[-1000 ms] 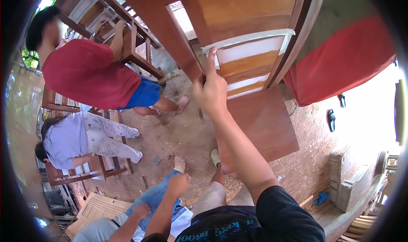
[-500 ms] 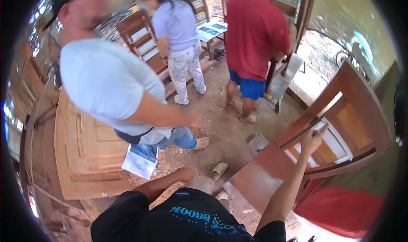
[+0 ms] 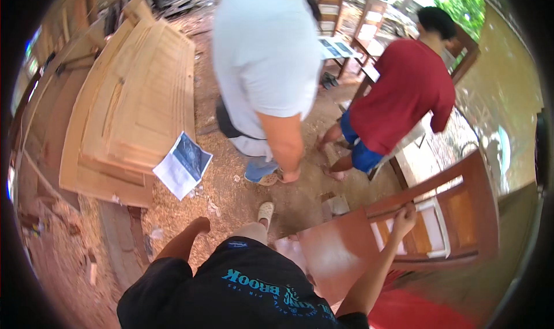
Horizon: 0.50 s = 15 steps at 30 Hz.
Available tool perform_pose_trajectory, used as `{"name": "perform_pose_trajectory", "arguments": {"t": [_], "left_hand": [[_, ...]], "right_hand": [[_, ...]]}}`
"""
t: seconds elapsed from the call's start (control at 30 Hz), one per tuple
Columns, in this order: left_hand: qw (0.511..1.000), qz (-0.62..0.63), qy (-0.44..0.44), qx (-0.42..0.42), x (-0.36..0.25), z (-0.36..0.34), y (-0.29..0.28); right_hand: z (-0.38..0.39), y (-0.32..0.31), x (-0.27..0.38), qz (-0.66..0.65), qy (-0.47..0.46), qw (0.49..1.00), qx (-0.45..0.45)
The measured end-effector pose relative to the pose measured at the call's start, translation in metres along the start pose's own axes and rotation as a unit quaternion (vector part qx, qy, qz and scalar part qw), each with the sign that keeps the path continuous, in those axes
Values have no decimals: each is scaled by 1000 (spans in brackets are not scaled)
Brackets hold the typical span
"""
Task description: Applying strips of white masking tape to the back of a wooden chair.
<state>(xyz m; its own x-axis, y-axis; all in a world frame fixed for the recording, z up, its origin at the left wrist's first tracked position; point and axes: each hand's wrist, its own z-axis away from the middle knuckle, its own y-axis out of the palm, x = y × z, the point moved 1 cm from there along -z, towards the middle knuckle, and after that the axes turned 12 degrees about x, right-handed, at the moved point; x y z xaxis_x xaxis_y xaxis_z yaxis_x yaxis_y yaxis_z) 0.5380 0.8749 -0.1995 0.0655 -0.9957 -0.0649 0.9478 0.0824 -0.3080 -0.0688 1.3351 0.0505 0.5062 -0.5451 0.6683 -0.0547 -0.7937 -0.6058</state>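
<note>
My right hand (image 3: 405, 218) is closed at the white-taped slats of a dark wooden chair back (image 3: 461, 219), beside the tape frame (image 3: 438, 228); what, if anything, its fingers hold is too small to make out. The chair's brown seat (image 3: 334, 254) lies left of the back, near my legs. My left hand (image 3: 201, 224) hangs low at my left side with its fingers curled, touching no object that I can see. A white and dark printed sheet (image 3: 182, 164) lies ahead of it, at the corner of some pale wooden panels.
Stacked pale carved panels (image 3: 130, 98) fill the left. A person in light grey (image 3: 265, 52) stands close ahead. A person in red (image 3: 404, 92) bends at furniture to the right. More chairs (image 3: 369, 23) and printed sheets (image 3: 336, 48) are behind them. Wood shavings cover the floor (image 3: 219, 202).
My view has swung leftward since half a second ago. The person in grey has turned and bent forward. My right hand stays at the chair back; my left hand hangs further out to the left.
</note>
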Motion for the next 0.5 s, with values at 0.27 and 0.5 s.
{"name": "perform_pose_trajectory", "arguments": {"t": [0.27,0.5], "left_hand": [[797,479,-209,-303,-13,42,-19],[751,508,-215,-364,73,40,-16]], "right_hand": [[201,172,36,-175,183,882,397],[226,284,164,-44,112,798,591]]}}
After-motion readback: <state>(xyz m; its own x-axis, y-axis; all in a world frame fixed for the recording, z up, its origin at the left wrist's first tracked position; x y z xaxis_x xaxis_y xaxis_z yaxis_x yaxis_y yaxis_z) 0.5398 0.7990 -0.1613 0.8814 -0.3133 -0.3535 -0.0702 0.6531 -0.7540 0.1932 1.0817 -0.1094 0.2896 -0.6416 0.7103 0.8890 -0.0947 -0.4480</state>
